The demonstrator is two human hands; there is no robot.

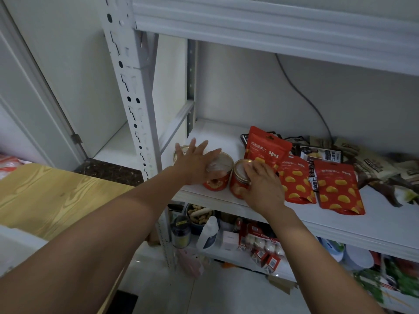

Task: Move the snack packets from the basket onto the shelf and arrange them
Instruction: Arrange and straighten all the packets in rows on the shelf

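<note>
On the middle board of the white shelf [215, 137] the snacks are already laid out, and the work looks to be at the arranging stage; the basket is out of view, so I cannot tell what is left in it. A wooden table [56, 196] stands to the left of the unit, and a cluttered lower shelf [244, 257] shows beneath.

Dark packets [362, 162] lie heaped toward the right end of the board. Three red packets sit in front of them: a tall packet [266, 146] propped up at the back, then a flat middle packet [294, 180] and a flat outer packet [337, 189] close to the front edge.

Three small cans stand at the left end: a far can [181, 152], a middle can [218, 173] and a near can [241, 177].

The left hand [197, 164] is spread with straight fingers, laid against the middle can without gripping it. The right hand [263, 189] has its fingers curled over the rim of the near can and grasps it.

The risks, as I judge them: both front cans stand near the board's lip, so a flat-handed push could slide or tip the middle can off onto the clutter below. The right wrist is also just beside the tall packet — a careless shift could knock it over.
</note>
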